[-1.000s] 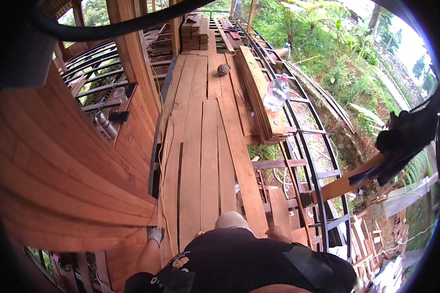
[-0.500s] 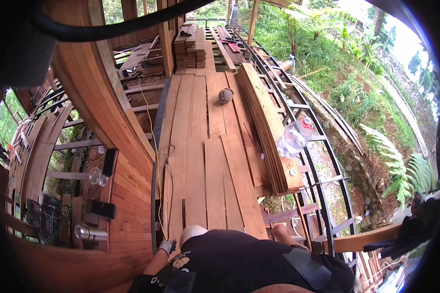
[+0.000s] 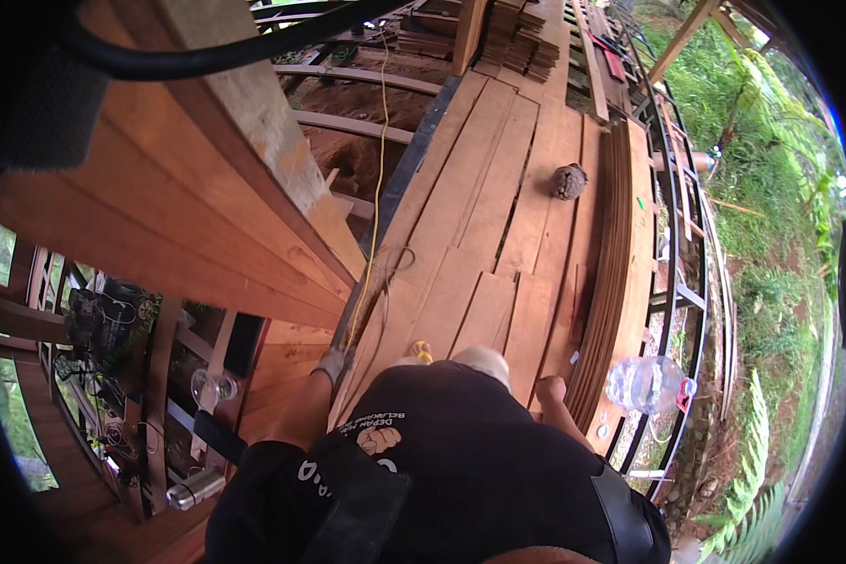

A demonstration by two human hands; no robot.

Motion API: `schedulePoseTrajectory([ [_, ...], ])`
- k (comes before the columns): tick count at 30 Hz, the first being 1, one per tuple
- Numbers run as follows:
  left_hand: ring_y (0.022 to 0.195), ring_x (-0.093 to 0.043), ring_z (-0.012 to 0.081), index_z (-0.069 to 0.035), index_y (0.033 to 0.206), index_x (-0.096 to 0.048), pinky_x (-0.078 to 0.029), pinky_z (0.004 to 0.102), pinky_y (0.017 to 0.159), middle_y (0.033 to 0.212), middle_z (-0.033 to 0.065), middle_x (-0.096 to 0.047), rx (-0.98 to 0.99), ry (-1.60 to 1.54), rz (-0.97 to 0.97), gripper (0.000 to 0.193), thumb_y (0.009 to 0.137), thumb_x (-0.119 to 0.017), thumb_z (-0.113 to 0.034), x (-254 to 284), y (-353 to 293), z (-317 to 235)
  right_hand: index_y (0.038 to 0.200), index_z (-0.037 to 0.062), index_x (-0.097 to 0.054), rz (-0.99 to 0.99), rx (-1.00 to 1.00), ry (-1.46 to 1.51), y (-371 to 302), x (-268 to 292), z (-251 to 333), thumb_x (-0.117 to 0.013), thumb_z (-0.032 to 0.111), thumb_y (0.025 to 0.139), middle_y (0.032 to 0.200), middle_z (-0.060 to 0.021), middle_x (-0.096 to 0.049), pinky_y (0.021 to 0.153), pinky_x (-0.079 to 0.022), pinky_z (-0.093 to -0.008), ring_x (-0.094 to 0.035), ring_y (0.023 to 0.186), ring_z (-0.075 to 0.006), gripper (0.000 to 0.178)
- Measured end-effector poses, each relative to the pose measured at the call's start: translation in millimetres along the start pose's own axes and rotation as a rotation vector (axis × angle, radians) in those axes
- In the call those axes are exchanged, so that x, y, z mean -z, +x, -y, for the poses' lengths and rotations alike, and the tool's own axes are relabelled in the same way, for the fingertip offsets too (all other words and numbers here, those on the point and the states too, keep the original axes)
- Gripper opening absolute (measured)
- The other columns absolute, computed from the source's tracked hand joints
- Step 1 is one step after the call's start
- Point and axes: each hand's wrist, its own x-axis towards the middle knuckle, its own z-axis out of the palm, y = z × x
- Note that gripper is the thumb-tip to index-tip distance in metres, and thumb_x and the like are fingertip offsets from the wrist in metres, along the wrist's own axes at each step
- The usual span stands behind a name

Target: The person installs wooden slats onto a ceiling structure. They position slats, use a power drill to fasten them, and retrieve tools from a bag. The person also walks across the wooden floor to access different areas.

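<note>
Floorboards: the boards lie flat ahead of you, spanning the space between your hands.
Long axis: runs away from you, slanting up and to your right.
Left hand: your gloved left hand is at the deck's left edge, by the yellow cord; can't tell if it grasps it or just rests there.
Right hand: your bare right hand is curled over the boards' right side; can't tell if anything is in it.
Nearer hand: left for the cord, right for the plank stack.
Board count: at least five; your black shirt hides the near ends.
Cord count: one yellow.
By your knees: one small yellow item, kind unclear.
Right side: one near stack, one clear bottle with a red cap.
Further ahead: one round brown lump; more stacked planks, uncounted.
Left side: one metal flask, one clear jar, two dark flat objects.
</note>
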Motion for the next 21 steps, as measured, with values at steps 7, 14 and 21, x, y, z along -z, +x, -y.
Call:
schedulePoseTrajectory([
  [7,0.068,-0.062,0.0135,-0.011,0.092,-0.069,-0.051,0.0303,0.061,0.078,-0.0004,-0.066,0.137,-1.031,0.041,0.021,0.097,-0.059,-0.029,138.5,280.0,-169.0,0.101,0.0061,-0.076,0.325,0.041,-0.293,111.2,36.1,-28.5,-0.058,0.016,0.090,0.098,-0.0110,-0.073,0.071,-0.058,-0.0375,-0.071,0.091,-0.0254,0.023],
  [14,0.069,-0.068,0.0209,-0.006,0.093,-0.071,-0.054,0.0361,0.062,0.080,0.0081,-0.070,0.478,-0.439,0.071,0.029,0.095,-0.063,-0.033,124.6,417.7,-152.1,0.091,0.0012,-0.072,0.230,0.029,0.143,371.8,187.3,72.6,-0.063,0.002,0.077,0.081,-0.0076,-0.067,0.058,-0.053,-0.0359,-0.064,0.071,-0.0211,0.016],
  [21,0.108,-0.066,0.0368,-0.010,0.111,-0.074,-0.052,0.0435,0.091,0.114,0.0199,-0.070,0.585,-0.499,0.170,0.052,0.092,-0.054,-0.054,265.5,555.7,-234.9,0.087,-0.0013,-0.068,-0.094,-0.014,0.814,672.2,435.6,223.1,-0.066,-0.008,0.069,0.069,-0.0079,-0.063,0.044,-0.045,-0.0325,-0.055,0.050,-0.0156,0.020],
])
